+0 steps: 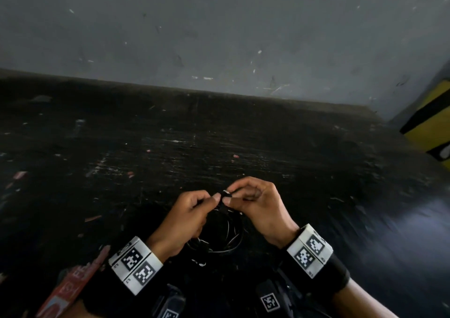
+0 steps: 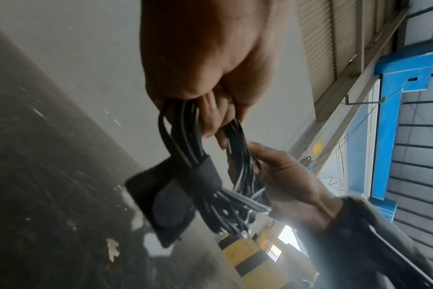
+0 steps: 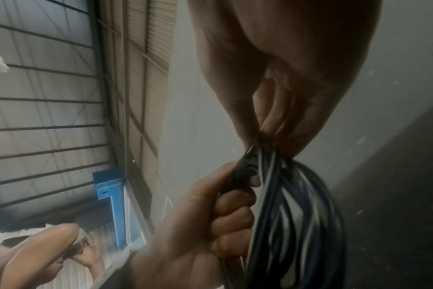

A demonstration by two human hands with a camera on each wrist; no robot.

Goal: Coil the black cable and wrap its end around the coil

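Black cable hangs coiled above the desk — left hand grips the bundle's top, right hand pinches the end just beside it, loops trailing below both.

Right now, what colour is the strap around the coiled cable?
Black, like the cable; the strap shows best in the left wrist view.

The black cable is gathered into a coil of many thin glossy loops, hanging over the dark floor. A dark band cinches the bundle on one side, and a narrower wrap binds its top.
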